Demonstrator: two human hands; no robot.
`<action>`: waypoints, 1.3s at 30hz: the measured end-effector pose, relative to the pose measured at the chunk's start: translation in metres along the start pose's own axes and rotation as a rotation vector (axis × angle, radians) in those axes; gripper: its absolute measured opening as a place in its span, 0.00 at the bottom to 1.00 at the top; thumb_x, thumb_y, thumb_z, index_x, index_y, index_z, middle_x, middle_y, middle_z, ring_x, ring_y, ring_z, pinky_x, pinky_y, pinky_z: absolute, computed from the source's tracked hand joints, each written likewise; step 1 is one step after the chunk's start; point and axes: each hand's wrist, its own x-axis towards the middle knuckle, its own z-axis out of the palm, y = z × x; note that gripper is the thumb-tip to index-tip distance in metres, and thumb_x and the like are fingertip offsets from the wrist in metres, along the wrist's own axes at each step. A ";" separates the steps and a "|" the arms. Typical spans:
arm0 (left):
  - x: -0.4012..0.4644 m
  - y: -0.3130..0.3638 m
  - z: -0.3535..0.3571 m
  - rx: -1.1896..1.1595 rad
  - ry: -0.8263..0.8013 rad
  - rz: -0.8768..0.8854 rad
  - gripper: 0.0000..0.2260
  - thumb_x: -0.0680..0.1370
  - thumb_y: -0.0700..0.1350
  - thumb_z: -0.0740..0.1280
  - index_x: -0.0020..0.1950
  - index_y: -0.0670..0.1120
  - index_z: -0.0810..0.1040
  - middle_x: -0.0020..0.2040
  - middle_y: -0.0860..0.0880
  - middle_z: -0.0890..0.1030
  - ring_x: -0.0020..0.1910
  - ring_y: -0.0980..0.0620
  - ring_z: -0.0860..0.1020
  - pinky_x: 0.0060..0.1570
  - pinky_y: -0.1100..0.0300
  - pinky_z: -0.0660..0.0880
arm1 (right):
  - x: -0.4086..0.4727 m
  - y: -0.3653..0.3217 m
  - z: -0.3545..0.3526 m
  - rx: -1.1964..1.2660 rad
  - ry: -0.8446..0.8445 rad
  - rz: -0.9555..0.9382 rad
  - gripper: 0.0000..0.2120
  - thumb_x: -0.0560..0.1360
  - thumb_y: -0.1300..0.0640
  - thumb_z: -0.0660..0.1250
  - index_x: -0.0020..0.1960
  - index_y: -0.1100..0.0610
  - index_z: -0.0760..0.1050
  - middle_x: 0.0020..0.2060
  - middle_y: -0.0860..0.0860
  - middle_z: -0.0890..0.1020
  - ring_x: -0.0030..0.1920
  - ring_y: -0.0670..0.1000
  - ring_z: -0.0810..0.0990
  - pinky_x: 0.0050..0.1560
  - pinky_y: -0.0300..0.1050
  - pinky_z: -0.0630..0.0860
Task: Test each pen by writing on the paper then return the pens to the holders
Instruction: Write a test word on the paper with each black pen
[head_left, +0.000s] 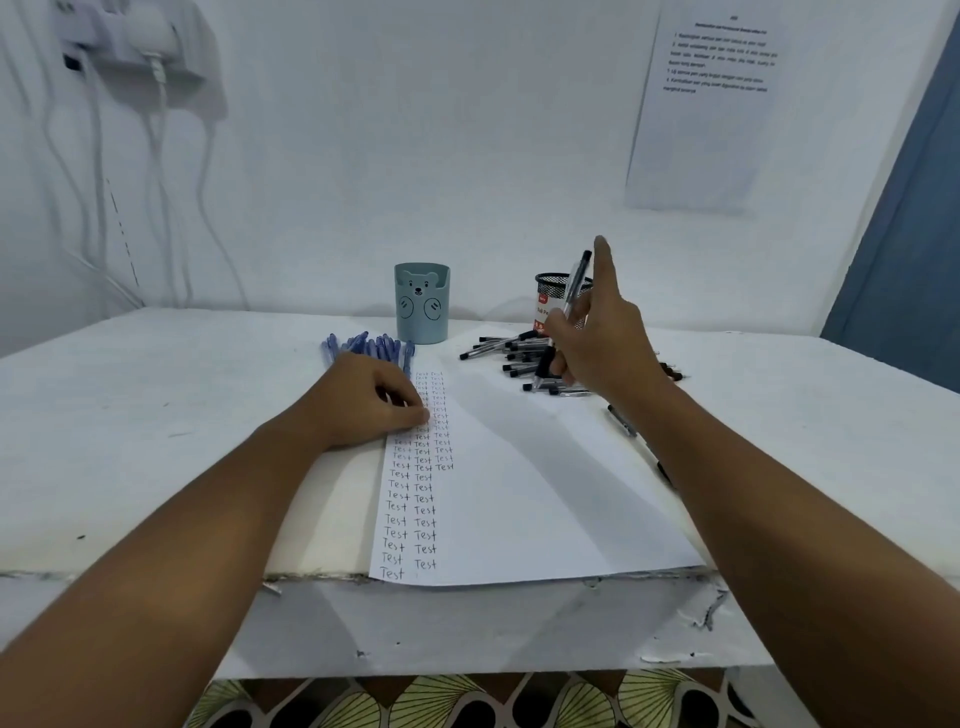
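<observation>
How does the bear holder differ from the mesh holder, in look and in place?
The bear holder is pale blue-green with solid walls and a bear face; the mesh holder is black wire mesh with a red and white label. The bear holder is in full view, beside the blue pens; the mesh holder is partly hidden behind the right hand, by the black pens. Both stand upright at the back of the table.

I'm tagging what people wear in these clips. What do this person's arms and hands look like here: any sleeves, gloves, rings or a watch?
Both forearms are bare as far as the frame shows, with no sleeves in view. The left hand and right hand wear no gloves, and no ring, watch or bracelet shows on either.
</observation>
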 end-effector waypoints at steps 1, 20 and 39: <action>0.000 0.000 0.000 -0.002 -0.001 0.000 0.04 0.68 0.43 0.78 0.37 0.50 0.85 0.38 0.55 0.84 0.39 0.58 0.80 0.40 0.71 0.73 | -0.002 -0.003 0.001 0.044 -0.016 0.036 0.39 0.79 0.62 0.63 0.81 0.47 0.43 0.34 0.49 0.74 0.27 0.53 0.80 0.31 0.52 0.82; 0.001 -0.001 0.001 0.025 -0.031 0.019 0.04 0.67 0.46 0.78 0.38 0.52 0.85 0.39 0.56 0.83 0.38 0.60 0.79 0.39 0.68 0.73 | -0.045 -0.015 0.027 0.588 -0.198 0.302 0.06 0.84 0.58 0.59 0.55 0.61 0.67 0.41 0.59 0.74 0.28 0.55 0.80 0.28 0.44 0.77; 0.003 0.004 0.013 0.226 -0.033 0.240 0.02 0.69 0.40 0.73 0.41 0.44 0.84 0.39 0.51 0.82 0.38 0.56 0.77 0.40 0.71 0.70 | -0.088 -0.021 0.045 0.605 -0.419 0.268 0.18 0.74 0.74 0.68 0.50 0.58 0.64 0.39 0.66 0.78 0.32 0.58 0.80 0.37 0.46 0.79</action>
